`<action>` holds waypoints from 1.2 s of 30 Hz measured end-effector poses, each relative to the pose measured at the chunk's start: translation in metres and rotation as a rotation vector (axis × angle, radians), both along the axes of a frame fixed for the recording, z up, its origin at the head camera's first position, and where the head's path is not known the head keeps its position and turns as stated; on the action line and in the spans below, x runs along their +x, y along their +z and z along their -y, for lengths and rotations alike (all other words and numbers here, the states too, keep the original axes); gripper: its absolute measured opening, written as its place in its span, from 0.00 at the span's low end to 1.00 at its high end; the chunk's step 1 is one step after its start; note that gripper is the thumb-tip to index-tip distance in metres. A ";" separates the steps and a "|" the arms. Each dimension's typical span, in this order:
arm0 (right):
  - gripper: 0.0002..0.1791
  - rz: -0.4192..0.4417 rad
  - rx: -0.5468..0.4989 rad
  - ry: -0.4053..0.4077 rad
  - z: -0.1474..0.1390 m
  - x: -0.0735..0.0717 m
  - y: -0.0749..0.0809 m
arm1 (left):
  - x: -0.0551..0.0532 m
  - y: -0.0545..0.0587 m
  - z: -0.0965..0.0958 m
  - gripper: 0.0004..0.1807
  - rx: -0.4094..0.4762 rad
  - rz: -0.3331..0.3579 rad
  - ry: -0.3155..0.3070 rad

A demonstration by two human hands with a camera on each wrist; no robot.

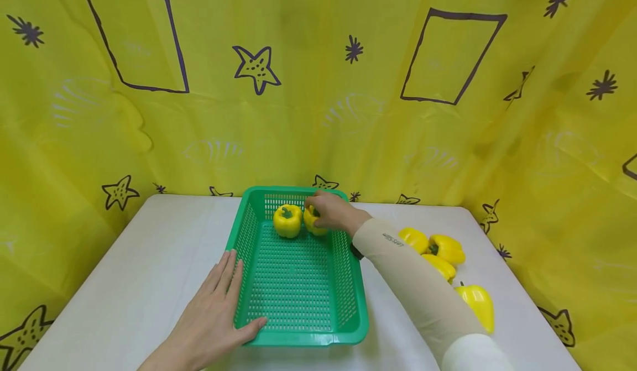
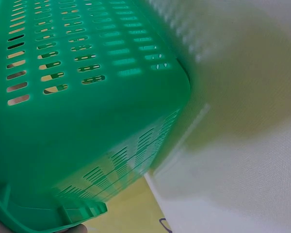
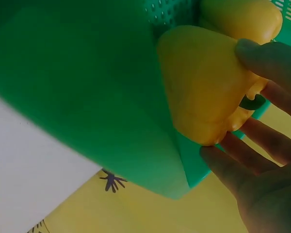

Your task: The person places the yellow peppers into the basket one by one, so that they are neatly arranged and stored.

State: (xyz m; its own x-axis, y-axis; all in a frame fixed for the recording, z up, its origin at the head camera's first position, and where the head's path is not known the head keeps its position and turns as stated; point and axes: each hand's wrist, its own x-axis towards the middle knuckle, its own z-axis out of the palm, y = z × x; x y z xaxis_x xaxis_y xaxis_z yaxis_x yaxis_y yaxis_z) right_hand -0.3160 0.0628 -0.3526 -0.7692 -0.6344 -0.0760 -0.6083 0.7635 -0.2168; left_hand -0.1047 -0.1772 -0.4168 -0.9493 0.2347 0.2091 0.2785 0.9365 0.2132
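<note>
A green plastic basket [image 1: 293, 339] with slotted walls stands on the table. In its far right corner my right hand [image 1: 334, 209] grips a yellow bell pepper [image 3: 203, 82] by its stem end, thumb on one side and fingers on the other. Just left of it, a second yellow bell pepper [image 1: 287, 226] sits upright in the basket, green stem up. My left hand [image 1: 211, 310] rests on the basket's near left rim, fingers straight and thumb over the corner. The left wrist view mostly shows the basket's outer wall [image 2: 87, 126], with only a bit of that hand at the bottom.
Several more yellow bell peppers [image 1: 447, 249] lie on the white table [image 1: 149, 271] right of the basket, partly hidden by my right forearm. A yellow patterned curtain [image 1: 308, 139] hangs around the table's back and sides.
</note>
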 end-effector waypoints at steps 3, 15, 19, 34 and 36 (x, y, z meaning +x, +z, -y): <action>0.25 -0.001 0.019 -0.004 0.002 -0.002 -0.001 | 0.000 -0.001 0.000 0.59 0.004 -0.008 -0.002; 0.23 0.027 0.060 -0.005 0.010 -0.003 -0.002 | 0.001 0.001 0.000 0.59 -0.007 -0.039 -0.009; 0.23 0.026 0.077 -0.004 0.014 -0.003 -0.001 | 0.001 0.001 0.000 0.59 0.000 -0.023 -0.007; 0.24 0.069 0.120 0.000 0.014 -0.003 -0.001 | 0.001 0.003 -0.001 0.58 0.002 -0.009 -0.011; 0.26 0.069 0.126 0.000 0.012 -0.004 -0.002 | 0.001 0.002 -0.001 0.58 0.002 -0.011 -0.011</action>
